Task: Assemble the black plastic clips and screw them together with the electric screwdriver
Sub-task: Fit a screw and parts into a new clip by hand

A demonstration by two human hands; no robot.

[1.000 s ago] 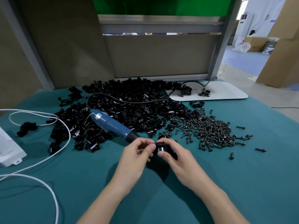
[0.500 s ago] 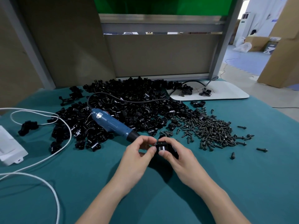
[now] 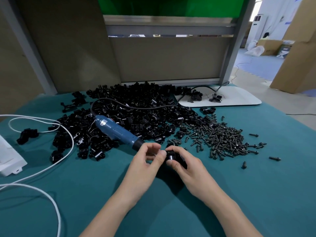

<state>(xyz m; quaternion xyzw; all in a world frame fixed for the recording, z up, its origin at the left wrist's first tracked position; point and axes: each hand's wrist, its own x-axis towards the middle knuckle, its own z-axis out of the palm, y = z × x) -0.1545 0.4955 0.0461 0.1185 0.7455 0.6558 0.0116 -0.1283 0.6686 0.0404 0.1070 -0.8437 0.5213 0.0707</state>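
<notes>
Still at fit-up stage: gripping black clip (image 3: 171, 156) in R hand (image 3: 186, 165), thumb under, fingers curled over, just above worktop (image 3: 256, 185) and right in front of electric screwdriver (image 3: 118, 132) nose. Pressing L hand (image 3: 147, 161) thumb tip against clip's left end.

Vs. 1 s ago: barely moved. Same spot, same hold w/ R hand. Only diff: L index lifted off clip a little, pinch loosened, other fingers curled. Can't tell if pinching a 2nd piece or a screw in there; too small, partly hidden.

Reads as parts seated or nearly so, prob. checking fit. Not yet screwed: no screw seen in clip, electric screwdriver lying untouched across clip pile (image 3: 136, 113).

Next, prob.: reach over to screw heap (image 3: 222, 139), near on R side, pick one, then take up electric screwdriver. Risk: parts springing apart if R grip eased.

Elsewhere unchanged: white cable (image 3: 68, 147) looping at L, white tray (image 3: 239, 98) at back.
</notes>
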